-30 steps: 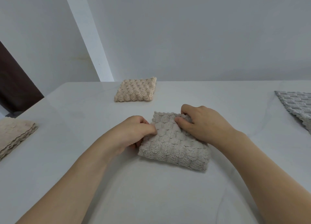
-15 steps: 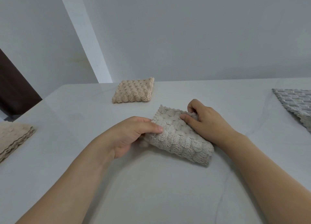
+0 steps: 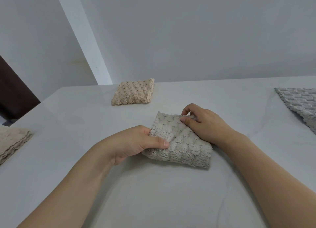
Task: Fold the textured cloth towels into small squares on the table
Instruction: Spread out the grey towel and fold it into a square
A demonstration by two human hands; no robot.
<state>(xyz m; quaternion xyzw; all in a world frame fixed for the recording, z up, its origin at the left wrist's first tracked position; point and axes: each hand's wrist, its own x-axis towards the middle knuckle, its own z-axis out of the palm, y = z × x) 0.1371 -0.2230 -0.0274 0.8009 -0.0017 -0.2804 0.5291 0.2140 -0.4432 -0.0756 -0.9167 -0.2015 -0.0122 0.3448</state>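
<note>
Four cloths share the white table (image 3: 71,142): grey unfolded towel (image 3: 301,104) at right edge, beige stack (image 3: 12,142) at left edge, beige folded square (image 3: 133,92) upper centre, grey folded towel (image 3: 179,142) at centre. Left hand (image 3: 136,142) pinches its left edge and right hand (image 3: 203,123) pinches its far corner, hands apart. Risk: the bulky plush layers may spring open or skew if either pinch slips, spoiling the square.
</note>
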